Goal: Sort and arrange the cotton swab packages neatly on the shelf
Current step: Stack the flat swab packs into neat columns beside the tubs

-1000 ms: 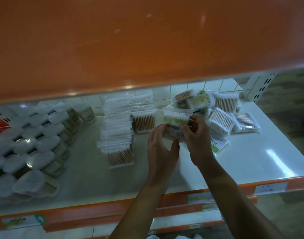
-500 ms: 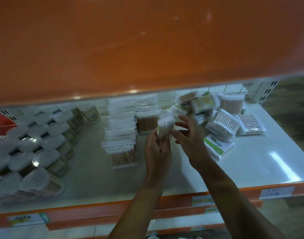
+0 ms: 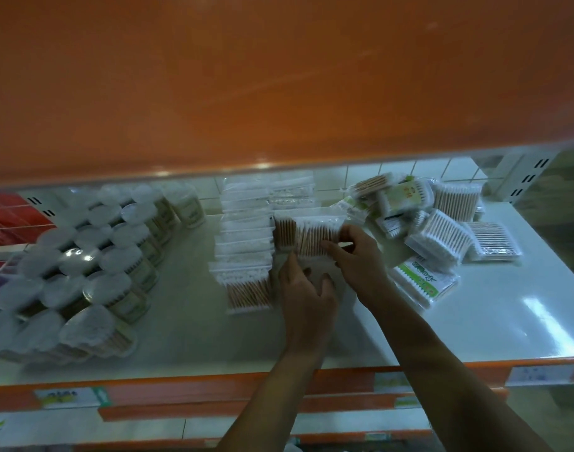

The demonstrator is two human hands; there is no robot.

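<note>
Clear-film swab bag (image 3: 315,234) hangs over the shelf (image 3: 474,305) middle, toward its back edge, pinched by the right hand (image 3: 357,259); left hand (image 3: 307,288) spread beneath. Slick film may slip, knocking the standing row (image 3: 246,256).

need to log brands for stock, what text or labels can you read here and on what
Nothing can be read for certain.
green-label pack: characters too blurred.
green-label box: too blurred.
shelf-edge price tags: too small, blurred.

Shelf (image 3: 409,337) white w/ orange edge; swab pkgs (image 3: 315,238) clear, tan sticks; label (image 3: 422,282) green/white.
</note>
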